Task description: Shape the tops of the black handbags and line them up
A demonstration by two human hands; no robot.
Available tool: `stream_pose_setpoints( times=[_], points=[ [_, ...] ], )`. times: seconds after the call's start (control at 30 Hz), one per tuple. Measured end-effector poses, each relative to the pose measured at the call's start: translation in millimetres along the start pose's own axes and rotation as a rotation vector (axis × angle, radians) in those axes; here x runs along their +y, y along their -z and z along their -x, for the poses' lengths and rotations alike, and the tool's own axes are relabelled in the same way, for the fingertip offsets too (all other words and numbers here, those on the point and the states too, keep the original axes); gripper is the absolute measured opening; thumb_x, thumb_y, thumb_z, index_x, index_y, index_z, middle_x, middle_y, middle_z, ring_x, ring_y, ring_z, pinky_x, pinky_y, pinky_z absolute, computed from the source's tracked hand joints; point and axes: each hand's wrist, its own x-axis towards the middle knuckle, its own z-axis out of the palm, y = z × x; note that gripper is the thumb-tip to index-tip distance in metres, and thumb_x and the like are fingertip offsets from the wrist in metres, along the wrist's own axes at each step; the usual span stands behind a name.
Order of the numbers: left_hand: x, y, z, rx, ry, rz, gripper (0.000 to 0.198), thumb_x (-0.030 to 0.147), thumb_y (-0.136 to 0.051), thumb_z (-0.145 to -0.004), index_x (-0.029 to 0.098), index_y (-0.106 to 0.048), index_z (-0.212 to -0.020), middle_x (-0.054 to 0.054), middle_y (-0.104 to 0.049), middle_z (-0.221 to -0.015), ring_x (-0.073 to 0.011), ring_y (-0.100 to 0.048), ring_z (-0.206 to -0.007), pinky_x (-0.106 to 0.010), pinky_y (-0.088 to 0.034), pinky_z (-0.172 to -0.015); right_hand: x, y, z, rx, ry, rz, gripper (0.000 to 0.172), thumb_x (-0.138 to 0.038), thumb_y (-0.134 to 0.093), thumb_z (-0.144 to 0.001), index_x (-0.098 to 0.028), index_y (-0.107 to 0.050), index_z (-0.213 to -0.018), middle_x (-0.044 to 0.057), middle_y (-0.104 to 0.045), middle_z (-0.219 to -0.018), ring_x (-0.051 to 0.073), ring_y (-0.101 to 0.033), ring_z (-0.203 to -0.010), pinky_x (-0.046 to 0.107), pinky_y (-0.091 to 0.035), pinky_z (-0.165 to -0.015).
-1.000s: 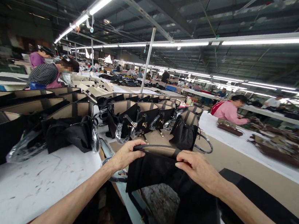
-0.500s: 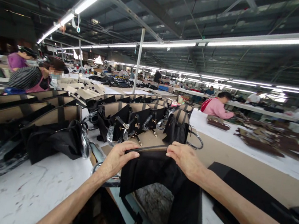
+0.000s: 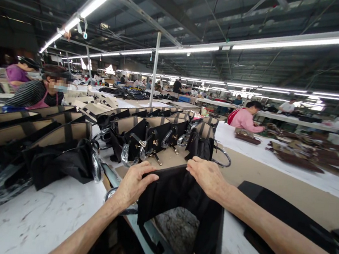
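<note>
Both hands grip the top edge of a black handbag piece (image 3: 167, 193) that stands near the table's front edge. At its upper left corner, my left hand (image 3: 135, 183) pinches the edge between thumb and fingers. My right hand (image 3: 208, 176) is closed over the same edge further right, its fingertips curled over the top. Below the edge, a large opening in the black piece shows the stained tabletop behind. A plastic-wrapped handle (image 3: 110, 194) sticks out beside my left wrist.
Rows of black handbags (image 3: 59, 158) with tan insides stand at left and ahead. Flat black pieces (image 3: 271, 207) lie at right on a tan board (image 3: 253, 173). Brown pieces (image 3: 309, 156) lie farther right by a person in pink (image 3: 242, 119). Another person in stripes (image 3: 38, 93) bends at left.
The black handbag piece has tilted slightly, hiding the tan strip along its top. Its lower right part has shifted left. Both hands keep their hold; the view has moved a little.
</note>
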Motion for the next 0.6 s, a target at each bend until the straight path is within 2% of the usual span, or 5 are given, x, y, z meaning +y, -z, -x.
stream_pose_setpoints(
  times=[0.4,0.6],
  points=[
    [1.5,-5.1,0.6,0.014,-0.001,0.019,0.019,0.031,-0.048,-0.079,0.018,-0.063,-0.078,0.0,-0.055,-0.073,-0.0125,-0.051,-0.072,-0.022,-0.035,-0.067,-2.8,0.6,-1.9,-0.027,-0.029,0.01,0.024,-0.029,-0.037,-0.089,-0.018,-0.054,-0.075,0.001,-0.056,-0.078,0.011,-0.051,-0.064,0.024,-0.024,-0.051],
    [6.3,-7.1,-1.2,0.001,0.008,0.025,0.019,0.026,-0.047,-0.078,0.017,-0.061,-0.07,0.0,-0.054,-0.071,-0.0119,-0.049,-0.069,-0.022,-0.034,-0.064,-3.0,1.9,-1.8,0.054,-0.101,0.065,0.018,-0.034,-0.044,-0.085,-0.02,-0.053,-0.079,0.0,-0.053,-0.087,0.01,-0.05,-0.06,0.025,-0.021,-0.047]
  ],
)
